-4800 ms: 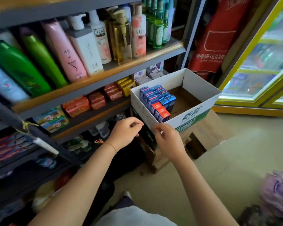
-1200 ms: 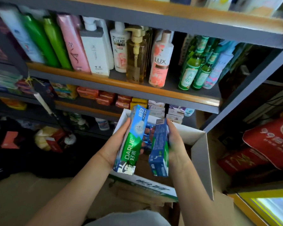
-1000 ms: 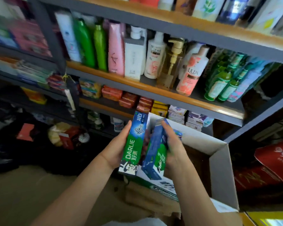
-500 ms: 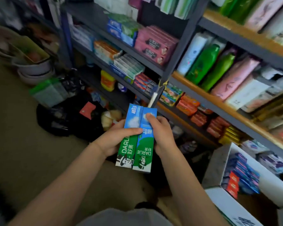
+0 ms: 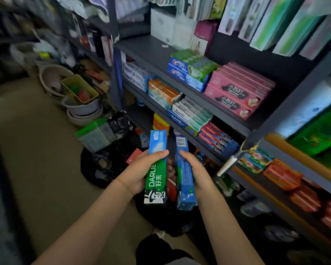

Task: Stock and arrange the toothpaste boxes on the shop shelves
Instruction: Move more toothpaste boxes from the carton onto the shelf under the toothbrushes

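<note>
My left hand [image 5: 137,174] grips a blue-and-green Darlie toothpaste box [image 5: 156,169], held upright with its front facing me. My right hand [image 5: 197,175] grips a second toothpaste box [image 5: 184,175], turned so its blue side and barcode show. The two boxes are a small gap apart, in front of the grey shelf unit [image 5: 151,52]. Toothpaste stacks lie on the shelves: blue-green boxes [image 5: 191,71], pink boxes [image 5: 239,88], orange and white boxes [image 5: 163,92], grey-green boxes [image 5: 191,113] and red-blue boxes [image 5: 218,140].
Black bags [image 5: 103,167] and a green-lidded pack [image 5: 96,133] lie on the floor below the shelves. Stacked basins [image 5: 80,109] stand at the left. Orange-red soap boxes [image 5: 283,176] fill a lower shelf at the right. A shelf upright [image 5: 287,109] rises beside the pink stack.
The view has swung further left and up onto the toothpaste shelves. The two boxes, side by side before, are now a little apart, the right one turned on its side face.
</note>
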